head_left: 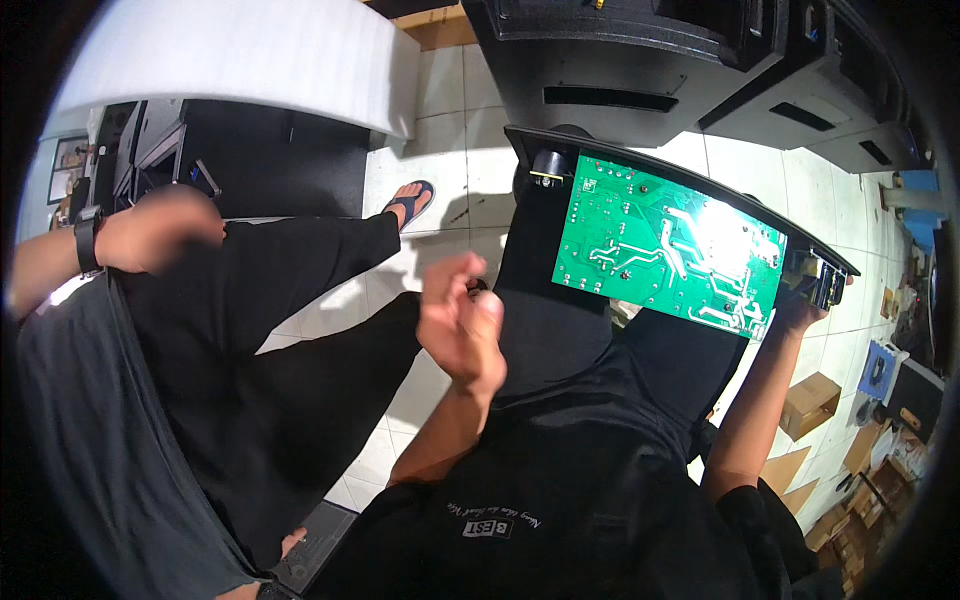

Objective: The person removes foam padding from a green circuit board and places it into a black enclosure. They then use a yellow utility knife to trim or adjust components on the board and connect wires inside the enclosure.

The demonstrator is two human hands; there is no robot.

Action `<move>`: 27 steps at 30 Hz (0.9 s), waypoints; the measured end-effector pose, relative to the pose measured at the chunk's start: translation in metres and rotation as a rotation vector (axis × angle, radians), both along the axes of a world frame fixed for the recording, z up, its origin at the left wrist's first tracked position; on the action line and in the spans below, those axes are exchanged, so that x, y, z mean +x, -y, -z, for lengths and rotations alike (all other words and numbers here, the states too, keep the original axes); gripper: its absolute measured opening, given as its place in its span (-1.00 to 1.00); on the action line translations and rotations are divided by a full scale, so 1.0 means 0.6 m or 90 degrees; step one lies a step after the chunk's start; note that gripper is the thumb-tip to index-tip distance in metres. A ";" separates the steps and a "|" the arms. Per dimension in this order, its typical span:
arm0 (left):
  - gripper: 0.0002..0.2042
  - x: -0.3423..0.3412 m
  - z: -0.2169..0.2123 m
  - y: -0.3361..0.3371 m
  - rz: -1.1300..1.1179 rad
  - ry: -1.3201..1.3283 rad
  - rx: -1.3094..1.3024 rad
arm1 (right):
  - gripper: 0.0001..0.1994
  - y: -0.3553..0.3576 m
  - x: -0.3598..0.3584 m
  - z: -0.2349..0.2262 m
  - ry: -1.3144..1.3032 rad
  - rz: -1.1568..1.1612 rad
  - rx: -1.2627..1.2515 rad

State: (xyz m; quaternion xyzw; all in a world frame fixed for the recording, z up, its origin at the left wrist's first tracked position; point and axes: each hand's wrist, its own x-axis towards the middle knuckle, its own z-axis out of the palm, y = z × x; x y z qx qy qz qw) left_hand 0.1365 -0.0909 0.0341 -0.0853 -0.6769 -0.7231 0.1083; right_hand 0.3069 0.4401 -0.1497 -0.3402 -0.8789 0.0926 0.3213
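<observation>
A black panel [690, 180] with a green circuit board [625, 240] fixed to it lies across my thighs, tilted down to the right. The board's soldered side faces up, with white traces and a bright glare on its right half. My right hand [800, 312] grips the panel's right end beside a black fitting [826, 282]; most of its fingers are hidden underneath. Left of the board, in the air, is my left hand [460, 330], apart from the panel. Its fingers are curled, with a small dark thing between thumb and fingers, too small to name.
Another person in dark clothes [330, 370] sits close on my left, with a hand [170, 232] wearing a wrist strap. Large black cabinets [620, 95] stand ahead. White foam sheeting [250, 50] covers something at the far left. Cardboard boxes [810, 405] lie on the tiled floor at right.
</observation>
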 end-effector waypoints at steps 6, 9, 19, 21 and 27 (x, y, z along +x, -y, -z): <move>-0.05 0.073 -0.076 -0.013 0.386 -0.051 -0.303 | -0.38 -0.021 0.012 0.022 -0.305 -0.202 -0.267; 0.13 0.075 -0.094 -0.028 0.505 -0.001 -0.314 | -0.37 -0.014 0.000 0.007 -0.578 -0.400 -0.688; 0.07 0.060 -0.078 -0.037 0.387 -0.041 -0.371 | -0.52 0.071 -0.064 -0.092 -0.641 -0.522 -0.748; 0.05 0.059 -0.079 -0.036 0.368 -0.013 -0.371 | -0.48 0.085 -0.079 -0.117 -0.686 -0.525 -0.848; 0.05 0.018 -0.078 -0.048 0.334 -0.042 -0.438 | -0.49 0.103 -0.138 -0.162 -0.569 -0.530 -0.794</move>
